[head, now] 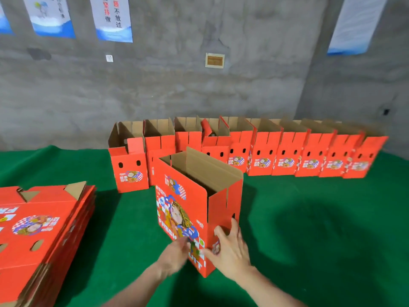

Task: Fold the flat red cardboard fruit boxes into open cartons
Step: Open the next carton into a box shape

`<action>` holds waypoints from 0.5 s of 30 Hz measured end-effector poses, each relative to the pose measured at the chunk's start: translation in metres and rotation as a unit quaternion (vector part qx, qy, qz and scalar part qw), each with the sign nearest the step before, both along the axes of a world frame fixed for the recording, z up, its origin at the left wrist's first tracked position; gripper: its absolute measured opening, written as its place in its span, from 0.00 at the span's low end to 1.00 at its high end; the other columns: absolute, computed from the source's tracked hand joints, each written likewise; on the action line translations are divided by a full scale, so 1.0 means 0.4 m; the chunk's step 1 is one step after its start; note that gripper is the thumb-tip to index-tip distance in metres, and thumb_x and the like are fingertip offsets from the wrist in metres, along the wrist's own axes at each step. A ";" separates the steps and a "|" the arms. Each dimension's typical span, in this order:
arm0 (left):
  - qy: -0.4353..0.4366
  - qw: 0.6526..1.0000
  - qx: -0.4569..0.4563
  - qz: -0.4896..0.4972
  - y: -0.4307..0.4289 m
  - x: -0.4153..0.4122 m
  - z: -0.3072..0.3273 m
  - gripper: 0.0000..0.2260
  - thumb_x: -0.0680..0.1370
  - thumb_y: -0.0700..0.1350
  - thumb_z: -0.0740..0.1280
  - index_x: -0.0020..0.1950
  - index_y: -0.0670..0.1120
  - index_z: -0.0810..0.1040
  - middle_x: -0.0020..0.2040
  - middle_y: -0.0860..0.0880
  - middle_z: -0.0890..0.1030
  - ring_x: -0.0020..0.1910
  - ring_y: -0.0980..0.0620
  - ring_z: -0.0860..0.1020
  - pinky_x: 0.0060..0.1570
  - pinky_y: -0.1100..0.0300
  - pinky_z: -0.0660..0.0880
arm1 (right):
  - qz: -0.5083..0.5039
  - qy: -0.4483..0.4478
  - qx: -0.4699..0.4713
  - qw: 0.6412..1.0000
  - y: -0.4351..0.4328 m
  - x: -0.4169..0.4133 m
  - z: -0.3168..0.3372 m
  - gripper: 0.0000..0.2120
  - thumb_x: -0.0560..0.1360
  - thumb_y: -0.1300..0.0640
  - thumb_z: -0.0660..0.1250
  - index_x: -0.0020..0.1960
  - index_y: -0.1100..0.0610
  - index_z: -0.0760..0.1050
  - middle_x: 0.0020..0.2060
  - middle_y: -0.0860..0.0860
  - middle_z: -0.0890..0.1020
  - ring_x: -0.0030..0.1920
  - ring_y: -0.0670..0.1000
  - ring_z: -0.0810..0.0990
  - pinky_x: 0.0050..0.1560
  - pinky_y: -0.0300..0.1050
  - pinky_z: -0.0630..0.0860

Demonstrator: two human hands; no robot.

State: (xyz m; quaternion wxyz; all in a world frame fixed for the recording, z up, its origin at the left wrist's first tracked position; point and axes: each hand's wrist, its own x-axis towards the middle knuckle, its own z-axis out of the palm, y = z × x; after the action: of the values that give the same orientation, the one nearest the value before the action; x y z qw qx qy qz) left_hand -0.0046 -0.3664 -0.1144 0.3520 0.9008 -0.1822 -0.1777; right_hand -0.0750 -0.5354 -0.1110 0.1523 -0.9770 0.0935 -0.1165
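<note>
An opened red fruit carton [194, 200] stands upright on the green table, its top open and brown inside showing. My left hand [174, 255] is blurred and lies against the printed front face near the bottom. My right hand [230, 249] presses flat with spread fingers on the carton's near right corner and narrow side. A stack of flat red boxes [42, 231] lies at the left. A row of several folded open cartons [261, 156] stands along the back of the table.
The green felt table [309, 218] stretches to the right of the carton. A grey concrete wall [199, 85] with posters rises behind the row.
</note>
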 end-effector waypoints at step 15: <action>0.009 0.946 0.282 -0.161 -0.462 0.104 -0.137 0.20 0.82 0.34 0.48 0.74 0.30 0.55 0.74 0.31 0.56 0.76 0.37 0.48 0.74 0.41 0.42 | -0.234 -0.084 0.036 0.968 -0.807 -0.054 0.101 0.27 0.70 0.43 0.71 0.63 0.55 0.71 0.71 0.69 0.53 0.72 0.66 0.54 0.71 0.50 0.59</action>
State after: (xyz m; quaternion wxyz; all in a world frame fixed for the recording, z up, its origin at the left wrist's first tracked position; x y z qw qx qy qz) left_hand 0.0370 -0.5513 -0.1693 0.0519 0.9203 -0.2640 -0.2841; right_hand -0.0966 -0.8584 -0.0706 0.1627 -0.9084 0.3109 -0.2274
